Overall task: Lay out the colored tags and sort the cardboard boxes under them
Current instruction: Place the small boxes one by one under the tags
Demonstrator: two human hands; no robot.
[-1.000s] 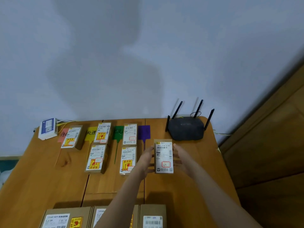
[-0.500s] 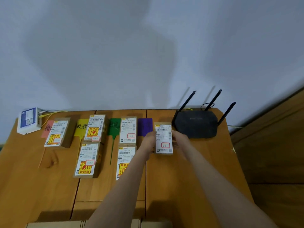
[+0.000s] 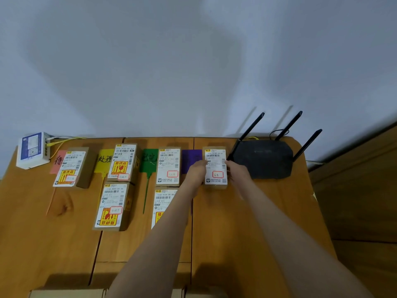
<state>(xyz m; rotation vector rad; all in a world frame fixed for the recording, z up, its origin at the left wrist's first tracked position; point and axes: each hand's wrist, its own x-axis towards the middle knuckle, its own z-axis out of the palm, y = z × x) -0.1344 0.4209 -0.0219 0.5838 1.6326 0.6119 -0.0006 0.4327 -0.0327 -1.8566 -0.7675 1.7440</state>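
Note:
A small cardboard box (image 3: 215, 166) with a white label lies flat on the wooden table (image 3: 247, 222), just right of the purple tag (image 3: 191, 158). My left hand (image 3: 196, 171) holds its left edge and my right hand (image 3: 236, 171) holds its right edge. Across the back sit a pink tag (image 3: 57, 161), a yellow tag (image 3: 104, 160) and a green tag (image 3: 149, 159). One box (image 3: 73, 167) lies by the pink tag. Two boxes (image 3: 123, 162) (image 3: 112, 206) are lined up by the yellow tag. Two more boxes (image 3: 168, 166) (image 3: 163, 204) lie by the green tag; my left forearm covers part of the nearer one.
A black router (image 3: 263, 160) with three antennas stands right beside the held box. A white and blue device (image 3: 32, 149) with yellow cables sits at the back left corner. Tops of more cardboard boxes (image 3: 66, 293) show at the table's near edge. A white wall rises behind.
Both hands carried the box away from me to the table's back row, beside the purple tag. The camera view shifted forward, so the near boxes mostly left the frame.

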